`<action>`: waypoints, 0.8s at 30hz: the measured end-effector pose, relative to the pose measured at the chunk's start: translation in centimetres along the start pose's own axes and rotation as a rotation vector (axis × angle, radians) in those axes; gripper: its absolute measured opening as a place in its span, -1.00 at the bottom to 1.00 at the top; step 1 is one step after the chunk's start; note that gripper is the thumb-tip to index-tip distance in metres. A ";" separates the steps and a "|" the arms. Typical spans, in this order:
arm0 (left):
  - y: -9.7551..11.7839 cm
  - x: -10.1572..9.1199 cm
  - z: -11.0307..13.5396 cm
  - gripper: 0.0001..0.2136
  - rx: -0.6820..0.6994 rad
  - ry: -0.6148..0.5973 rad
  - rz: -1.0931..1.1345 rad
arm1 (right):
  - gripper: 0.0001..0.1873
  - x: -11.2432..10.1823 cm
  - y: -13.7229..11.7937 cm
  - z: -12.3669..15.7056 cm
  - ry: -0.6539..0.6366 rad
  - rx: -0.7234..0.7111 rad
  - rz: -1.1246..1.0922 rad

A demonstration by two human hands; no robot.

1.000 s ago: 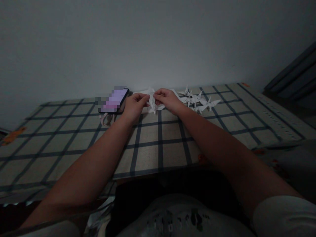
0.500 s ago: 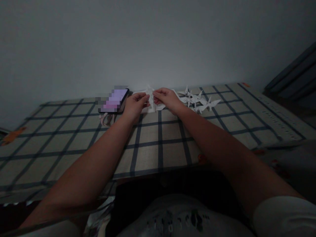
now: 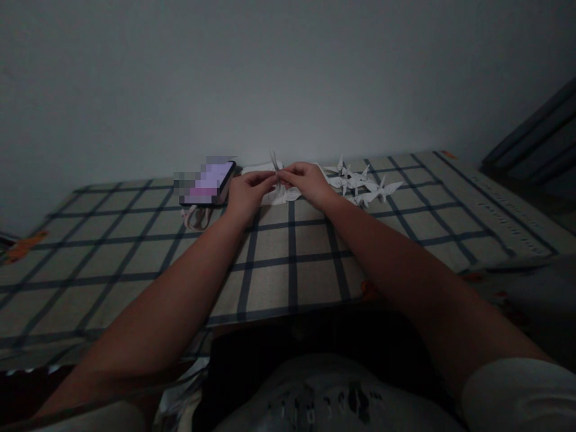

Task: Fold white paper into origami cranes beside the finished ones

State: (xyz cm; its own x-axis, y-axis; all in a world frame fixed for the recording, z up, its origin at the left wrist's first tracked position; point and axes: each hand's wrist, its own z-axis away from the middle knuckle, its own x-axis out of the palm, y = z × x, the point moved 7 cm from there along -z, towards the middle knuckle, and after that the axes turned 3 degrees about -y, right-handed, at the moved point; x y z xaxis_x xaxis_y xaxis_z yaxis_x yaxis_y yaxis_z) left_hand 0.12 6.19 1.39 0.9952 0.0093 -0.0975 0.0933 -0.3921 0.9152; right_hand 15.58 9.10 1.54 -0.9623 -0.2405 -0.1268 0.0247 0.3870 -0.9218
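Both my arms reach forward over a checked tablecloth (image 3: 288, 264). My left hand (image 3: 246, 193) and my right hand (image 3: 306, 182) meet at the far side and pinch a small folded white paper piece (image 3: 275, 167) between their fingertips. The paper stands upright, narrow and edge-on, just above a white sheet (image 3: 284, 195) that lies flat on the cloth. Several finished white paper cranes (image 3: 360, 181) lie in a cluster just right of my right hand.
A phone (image 3: 207, 183) with a lit screen lies left of my left hand, with a pale cable (image 3: 194, 217) looped in front of it. A plain wall stands directly behind the table. Dark furniture (image 3: 535, 150) sits at the far right.
The folded paper between my fingertips has been pressed narrower and turned more upright; my fingertips have closed together on it. My arms have hardly shifted.
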 end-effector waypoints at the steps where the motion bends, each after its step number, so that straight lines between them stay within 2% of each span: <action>1: 0.0 -0.1 0.0 -0.68 0.004 -0.004 -0.004 | -0.84 0.0 0.0 0.0 -0.008 -0.003 -0.002; 10: 0.8 -0.7 -0.2 -0.71 0.097 0.028 -0.291 | -0.80 0.0 0.1 -0.1 -0.015 -0.014 -0.003; 14: 1.1 -0.8 0.0 -0.73 0.090 0.037 -0.345 | -0.80 -0.2 -0.1 -0.1 -0.021 -0.030 0.042; 18: 0.5 -0.7 -0.1 -0.72 0.035 0.042 -0.186 | -0.82 -0.4 -0.1 -0.3 -0.003 -0.048 0.050; 22: -0.5 -0.5 -0.3 -0.70 -0.076 0.085 0.052 | -0.90 -0.2 0.5 -0.4 0.023 -0.005 -0.046; 24: -0.9 -0.3 -0.3 -0.63 -0.132 0.085 0.117 | -0.83 0.0 0.5 -0.3 0.020 0.003 -0.080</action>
State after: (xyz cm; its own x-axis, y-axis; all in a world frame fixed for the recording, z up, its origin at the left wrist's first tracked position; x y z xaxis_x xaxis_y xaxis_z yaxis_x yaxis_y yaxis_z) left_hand -0.27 6.85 0.74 0.9979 0.0510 0.0405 -0.0252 -0.2711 0.9622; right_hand 15.51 9.53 1.17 -0.9665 -0.2526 -0.0453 -0.0517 0.3646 -0.9297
